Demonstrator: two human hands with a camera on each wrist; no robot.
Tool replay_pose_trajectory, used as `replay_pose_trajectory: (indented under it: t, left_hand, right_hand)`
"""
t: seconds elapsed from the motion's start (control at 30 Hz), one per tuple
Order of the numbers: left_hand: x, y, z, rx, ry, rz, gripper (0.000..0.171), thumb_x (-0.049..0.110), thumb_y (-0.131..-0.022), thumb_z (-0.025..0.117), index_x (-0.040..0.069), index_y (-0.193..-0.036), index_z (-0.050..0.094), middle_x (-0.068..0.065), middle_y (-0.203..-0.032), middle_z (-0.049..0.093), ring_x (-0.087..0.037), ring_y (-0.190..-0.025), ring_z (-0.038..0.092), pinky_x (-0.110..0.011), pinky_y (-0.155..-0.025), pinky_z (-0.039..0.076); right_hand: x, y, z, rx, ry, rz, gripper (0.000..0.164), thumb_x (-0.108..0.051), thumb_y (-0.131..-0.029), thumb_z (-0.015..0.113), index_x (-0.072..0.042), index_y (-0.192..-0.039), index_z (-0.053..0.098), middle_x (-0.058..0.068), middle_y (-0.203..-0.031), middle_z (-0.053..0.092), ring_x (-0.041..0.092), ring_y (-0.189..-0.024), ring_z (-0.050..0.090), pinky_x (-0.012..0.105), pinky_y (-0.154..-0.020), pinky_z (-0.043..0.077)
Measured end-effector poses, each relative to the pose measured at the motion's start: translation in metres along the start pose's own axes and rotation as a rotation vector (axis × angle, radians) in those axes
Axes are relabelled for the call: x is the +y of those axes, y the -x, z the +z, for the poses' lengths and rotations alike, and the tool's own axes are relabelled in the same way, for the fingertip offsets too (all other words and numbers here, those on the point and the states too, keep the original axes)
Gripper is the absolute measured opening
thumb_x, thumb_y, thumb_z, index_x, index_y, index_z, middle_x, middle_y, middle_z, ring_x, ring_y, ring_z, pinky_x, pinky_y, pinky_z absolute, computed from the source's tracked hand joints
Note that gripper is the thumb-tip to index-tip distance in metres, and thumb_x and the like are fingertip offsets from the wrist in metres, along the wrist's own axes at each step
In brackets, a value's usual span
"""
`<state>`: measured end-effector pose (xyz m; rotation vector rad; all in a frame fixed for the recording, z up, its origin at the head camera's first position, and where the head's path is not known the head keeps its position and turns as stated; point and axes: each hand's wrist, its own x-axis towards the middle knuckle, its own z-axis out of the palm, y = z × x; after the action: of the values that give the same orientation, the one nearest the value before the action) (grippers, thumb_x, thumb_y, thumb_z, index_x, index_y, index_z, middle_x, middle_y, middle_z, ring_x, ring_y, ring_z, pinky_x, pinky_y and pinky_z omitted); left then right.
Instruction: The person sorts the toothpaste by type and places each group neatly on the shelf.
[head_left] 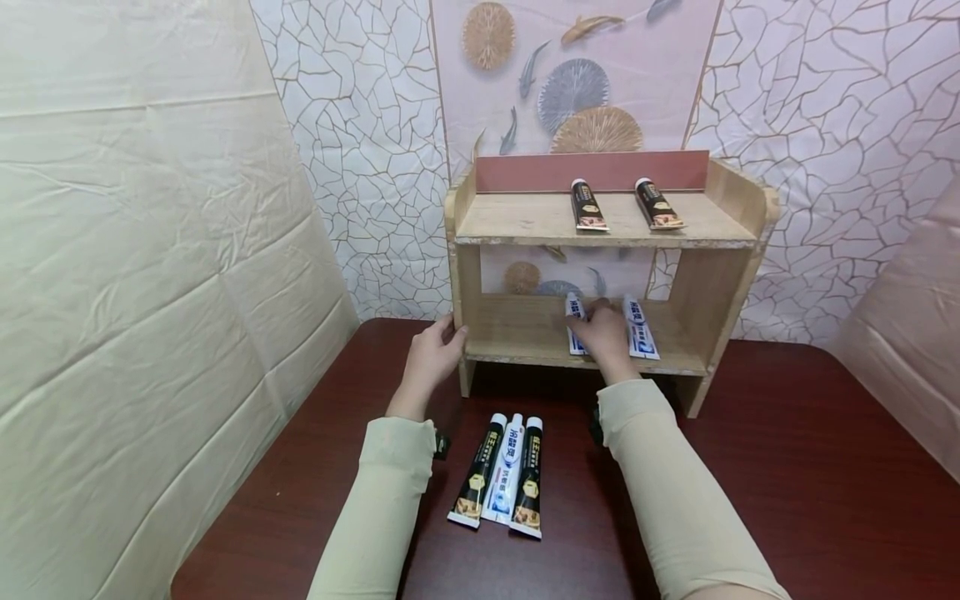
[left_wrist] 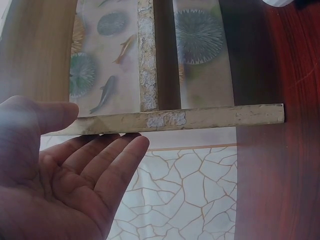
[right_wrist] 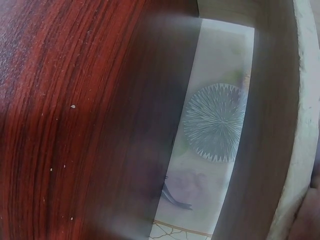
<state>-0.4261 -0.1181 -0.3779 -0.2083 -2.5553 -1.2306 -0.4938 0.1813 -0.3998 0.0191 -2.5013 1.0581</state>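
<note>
On the lower board of the wooden shelf (head_left: 517, 329), my right hand (head_left: 606, 335) pinches a white-and-blue toothpaste tube (head_left: 576, 343), the thumb lying across it. Another white toothpaste tube (head_left: 641, 333) lies just to the right of that hand. My left hand (head_left: 433, 357) is at the shelf's left side panel (left_wrist: 200, 119). In the left wrist view its fingers (left_wrist: 117, 165) extend straight against the panel's outer side, and the thumb lies over its front edge. Only a dark sliver of the right hand (right_wrist: 306, 215) enters the right wrist view; its fingers are hidden there.
Two black toothpaste tubes (head_left: 587, 206) lie on the upper board. In front of the shelf, on the dark red table (head_left: 300, 508), are a black tube (head_left: 480, 471), a white tube (head_left: 506, 467) and another black tube (head_left: 529, 479). Patterned cloth (head_left: 360, 158) hangs behind.
</note>
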Motion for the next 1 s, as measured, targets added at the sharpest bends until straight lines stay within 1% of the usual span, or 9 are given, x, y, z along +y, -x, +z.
replay_pose_trajectory:
  t: [0.1, 0.2, 0.43, 0.73, 0.87, 1.0]
  left_hand:
    - [-0.0001, 0.0001, -0.0004, -0.003, 0.002, -0.003, 0.057, 0.042, -0.103, 0.053, 0.01, -0.151, 0.048, -0.012, -0.141, 0.059, -0.028, -0.13, 0.055, -0.045, -0.107, 0.044]
    - [0.0002, 0.0001, -0.0007, -0.006, 0.008, -0.005, 0.057, 0.041, -0.103, 0.054, 0.01, -0.151, 0.048, -0.012, -0.141, 0.059, -0.028, -0.13, 0.055, -0.045, -0.107, 0.044]
    - [-0.0009, -0.0008, -0.0002, 0.0, 0.003, 0.002, 0.057, 0.041, -0.103, 0.054, 0.01, -0.15, 0.049, -0.011, -0.14, 0.06, -0.028, -0.13, 0.055, -0.044, -0.108, 0.043]
    - [-0.0025, -0.0012, 0.0006, -0.001, 0.005, 0.0, 0.056, 0.041, -0.103, 0.054, 0.011, -0.15, 0.049, -0.011, -0.14, 0.06, -0.028, -0.131, 0.054, -0.045, -0.108, 0.043]
    - [-0.0022, -0.0011, 0.0006, 0.001, 0.004, 0.0, 0.056, 0.041, -0.103, 0.054, 0.011, -0.149, 0.05, -0.011, -0.139, 0.061, -0.029, -0.13, 0.055, -0.045, -0.108, 0.043]
    - [-0.0021, -0.0012, 0.0005, 0.002, 0.003, 0.003, 0.055, 0.041, -0.103, 0.053, 0.011, -0.149, 0.05, -0.011, -0.139, 0.061, -0.028, -0.13, 0.055, -0.045, -0.107, 0.044]
  right_hand:
    - [-0.0001, -0.0005, 0.0013, 0.0, 0.021, -0.009, 0.05, -0.035, -0.09, 0.069, 0.007, -0.113, 0.056, 0.023, -0.1, 0.061, 0.038, -0.089, 0.056, 0.052, -0.082, 0.048]
    - [-0.0008, -0.0002, 0.0014, -0.006, 0.036, -0.016, 0.054, -0.037, -0.089, 0.072, 0.008, -0.112, 0.054, 0.024, -0.099, 0.059, 0.039, -0.09, 0.055, 0.053, -0.083, 0.047]
    - [-0.0017, 0.0, 0.0004, 0.007, 0.074, -0.008, 0.062, -0.038, -0.088, 0.072, 0.013, -0.119, 0.054, 0.031, -0.108, 0.059, 0.047, -0.101, 0.056, 0.057, -0.09, 0.046]
    - [-0.0032, 0.0018, 0.0004, 0.022, 0.093, 0.028, 0.059, -0.036, -0.089, 0.069, 0.012, -0.118, 0.049, 0.032, -0.11, 0.055, 0.047, -0.101, 0.054, 0.059, -0.09, 0.045]
    - [-0.0036, 0.0023, 0.0007, 0.032, 0.096, 0.028, 0.057, -0.035, -0.089, 0.068, 0.012, -0.117, 0.05, 0.032, -0.112, 0.054, 0.046, -0.1, 0.055, 0.057, -0.09, 0.046]
    - [-0.0038, 0.0028, 0.0014, 0.054, 0.1, 0.018, 0.055, -0.034, -0.088, 0.068, 0.011, -0.114, 0.051, 0.031, -0.11, 0.054, 0.045, -0.098, 0.055, 0.056, -0.087, 0.047]
